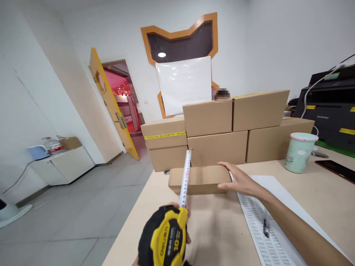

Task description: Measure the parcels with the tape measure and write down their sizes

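My left hand point(188, 235) is wrapped round a black and yellow tape measure point(168, 240), mostly hidden behind its case. The white measuring blade point(185, 177) is pulled out and reaches forward across a small flat cardboard box point(203, 175) on the table. Its far tip stands near the stacked boxes. My right hand point(235, 179) grips the right end of the small box, with its thumb on the near side and fingers on the far side.
Larger cardboard boxes point(217, 147) are stacked behind the small one. Right of my hand lie a printed sheet point(257, 218) with a pen point(266, 227) on it, a mint-green cup point(301, 153), a phone point(337, 170) and a black printer point(327, 105). Part of a person's head shows behind the stack.
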`<state>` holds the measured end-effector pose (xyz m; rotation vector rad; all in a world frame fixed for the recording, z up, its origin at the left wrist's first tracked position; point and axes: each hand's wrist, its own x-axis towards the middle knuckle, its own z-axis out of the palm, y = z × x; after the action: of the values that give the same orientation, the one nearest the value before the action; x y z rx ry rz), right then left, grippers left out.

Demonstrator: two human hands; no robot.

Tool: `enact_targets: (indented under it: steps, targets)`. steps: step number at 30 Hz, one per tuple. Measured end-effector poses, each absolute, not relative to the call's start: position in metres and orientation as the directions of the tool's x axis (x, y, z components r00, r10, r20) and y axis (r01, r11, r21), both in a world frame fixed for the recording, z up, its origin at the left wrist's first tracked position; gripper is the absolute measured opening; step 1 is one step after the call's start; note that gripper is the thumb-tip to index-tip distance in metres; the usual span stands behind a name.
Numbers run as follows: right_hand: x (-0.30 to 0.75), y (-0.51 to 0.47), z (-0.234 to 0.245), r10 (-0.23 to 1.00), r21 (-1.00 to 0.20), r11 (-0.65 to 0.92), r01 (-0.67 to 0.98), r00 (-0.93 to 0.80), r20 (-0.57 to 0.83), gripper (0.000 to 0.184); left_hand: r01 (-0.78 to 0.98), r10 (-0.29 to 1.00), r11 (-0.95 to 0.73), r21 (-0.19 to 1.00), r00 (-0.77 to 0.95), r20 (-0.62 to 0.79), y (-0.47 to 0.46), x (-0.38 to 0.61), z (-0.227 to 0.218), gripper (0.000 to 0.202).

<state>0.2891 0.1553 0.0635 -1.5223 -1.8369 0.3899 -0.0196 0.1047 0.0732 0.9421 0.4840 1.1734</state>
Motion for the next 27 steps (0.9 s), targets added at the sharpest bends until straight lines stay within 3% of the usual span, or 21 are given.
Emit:
enact_targets:
  steps: [3,5,11,14,18,24,27]
  targets:
    - [0.295,0.176,0.056,0.949,-0.737,0.264,0.622,-0.03,0.314,0.084,-0.506,0.885,0.338,0.793,0.457,-0.085,0.106,-0.01,0.074,0.028]
    - [0.298,0.186,0.049,0.944,-0.766,0.284,0.577,-0.026,0.33,0.087,-0.479,0.862,0.415,0.774,0.48,-0.165,0.11,-0.007,0.073,0.023]
    - [0.302,0.193,0.039,0.951,-0.769,0.27,0.58,-0.038,0.306,0.081,-0.487,0.85,0.316,0.814,0.526,-0.015,0.12,-0.013,0.06,0.053]
    - [0.298,0.193,0.044,0.935,-0.697,0.282,0.659,-0.027,0.353,0.077,-0.474,0.846,0.345,0.81,0.531,-0.05,0.122,-0.015,0.055,0.051]
    - [0.286,0.196,0.059,0.906,-0.625,0.302,0.72,-0.011,0.424,0.057,-0.42,0.828,0.388,0.821,0.55,-0.11,0.125,-0.017,0.048,0.048]
    - [0.262,0.208,0.094,0.902,-0.564,0.318,0.762,-0.059,0.428,0.053,-0.537,0.785,0.211,0.817,0.591,0.186,0.121,-0.019,0.032,0.082]
    - [0.252,0.216,0.108,0.908,-0.547,0.366,0.753,-0.161,0.386,0.055,-0.606,0.771,0.109,0.788,0.552,0.318,0.115,-0.018,0.025,0.081]
